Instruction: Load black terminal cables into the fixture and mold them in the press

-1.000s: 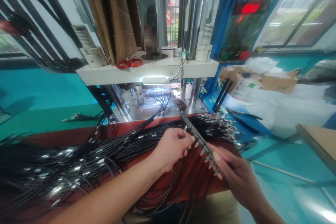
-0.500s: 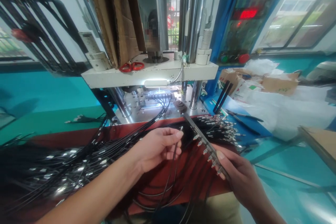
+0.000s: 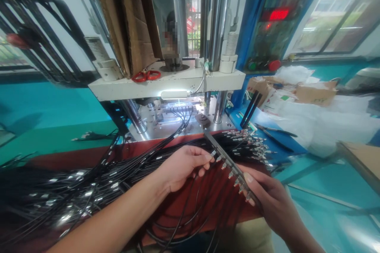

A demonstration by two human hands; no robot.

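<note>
My right hand [image 3: 264, 191] grips the lower end of a dark metal bar [image 3: 227, 156], which slants up and to the left. Several small metal connectors [image 3: 230, 174] stick out in a row along the bar's left edge. Between thumb and forefinger, my left hand [image 3: 187, 166] pinches a black cable [image 3: 184, 209] just below its metal connector [image 3: 213, 153]. That connector is right at the bar's upper left edge; whether it is seated there I cannot tell. Other black cables hang from the bar's row over the red-brown surface [image 3: 178, 215].
A press with a white plate [image 3: 124, 89] stands ahead, red-handled scissors [image 3: 146, 76] on it. Below, cables run into a lit mold [image 3: 178, 111]. Cable bundles lie left [image 3: 68, 189] and right [image 3: 252, 146]. Pliers [image 3: 276, 132] rest on the blue surface at right.
My left hand has moved right and slightly down, bringing the cable's connector from a gap away up to the bar's edge. The bar has shifted slightly left in view.
</note>
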